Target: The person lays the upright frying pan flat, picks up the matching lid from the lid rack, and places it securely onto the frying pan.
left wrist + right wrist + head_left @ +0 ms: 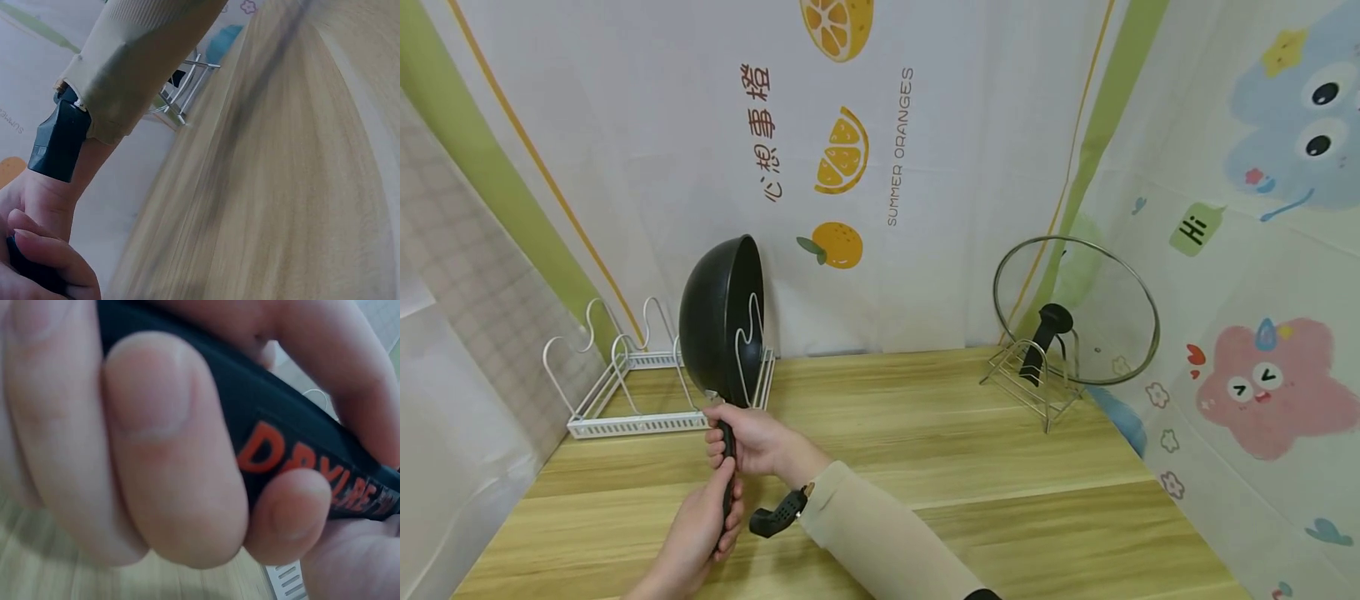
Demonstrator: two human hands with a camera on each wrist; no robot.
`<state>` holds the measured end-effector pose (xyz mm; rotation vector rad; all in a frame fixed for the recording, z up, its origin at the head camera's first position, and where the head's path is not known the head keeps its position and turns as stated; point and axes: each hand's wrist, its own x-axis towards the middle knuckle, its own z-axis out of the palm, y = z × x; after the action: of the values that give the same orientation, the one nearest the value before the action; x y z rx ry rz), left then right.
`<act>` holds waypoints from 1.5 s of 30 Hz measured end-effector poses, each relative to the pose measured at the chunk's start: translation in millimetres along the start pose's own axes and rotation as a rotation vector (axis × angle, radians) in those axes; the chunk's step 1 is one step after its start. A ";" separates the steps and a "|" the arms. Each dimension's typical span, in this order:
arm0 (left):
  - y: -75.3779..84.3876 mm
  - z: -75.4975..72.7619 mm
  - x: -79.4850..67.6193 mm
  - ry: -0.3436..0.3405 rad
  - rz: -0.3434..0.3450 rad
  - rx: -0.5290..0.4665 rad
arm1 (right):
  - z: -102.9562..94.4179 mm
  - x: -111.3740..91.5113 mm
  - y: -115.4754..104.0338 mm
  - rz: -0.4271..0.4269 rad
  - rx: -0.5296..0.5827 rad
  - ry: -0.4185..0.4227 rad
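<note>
A black wok [711,317] stands on its edge at the right end of a white wire rack [640,423], its open side turned right. Its black handle [727,504] points down toward me. My right hand [756,437] grips the handle close to the bowl. Just below, my left hand [696,517] holds the lower part, fingers curled round it. In the right wrist view, fingers wrap the handle [237,400], which bears red lettering. The left wrist view shows the left hand's fingers [56,262] around a dark piece of the handle.
At the right, a glass lid [1105,308] with a black knob leans in a small wire stand [1037,392]. The wooden tabletop [880,433] runs back to a printed curtain [940,275]. Several upright white loops [617,358] rise from the rack left of the wok.
</note>
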<state>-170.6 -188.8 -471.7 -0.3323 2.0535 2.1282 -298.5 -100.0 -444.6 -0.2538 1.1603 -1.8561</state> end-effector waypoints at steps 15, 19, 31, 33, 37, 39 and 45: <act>-3.3 0.6 2.0 0.027 0.022 0.024 | 0.4 2.0 0.8 -0.012 0.020 0.004; -3.2 1.8 2.0 0.032 0.036 0.015 | 0.6 2.1 0.9 -0.021 0.028 0.006; -1.9 2.5 -0.8 0.027 0.033 0.006 | 2.3 1.9 0.8 -0.015 0.023 0.008; -1.7 2.4 -0.9 0.025 0.037 0.006 | 2.6 2.7 0.8 -0.018 0.024 0.008; -1.5 2.5 -0.9 0.026 0.040 0.007 | 3.2 3.3 0.5 -0.022 0.022 0.009; -1.3 3.2 -1.0 0.030 0.038 0.006 | 3.3 3.2 0.4 -0.022 0.021 0.010; -1.0 3.3 -1.6 0.031 0.042 0.004 | 2.9 3.0 -0.2 -0.021 0.019 0.007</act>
<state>-169.0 -185.5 -472.1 -0.3271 2.0998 2.1555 -298.7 -104.1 -443.7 -0.2495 1.1480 -1.8868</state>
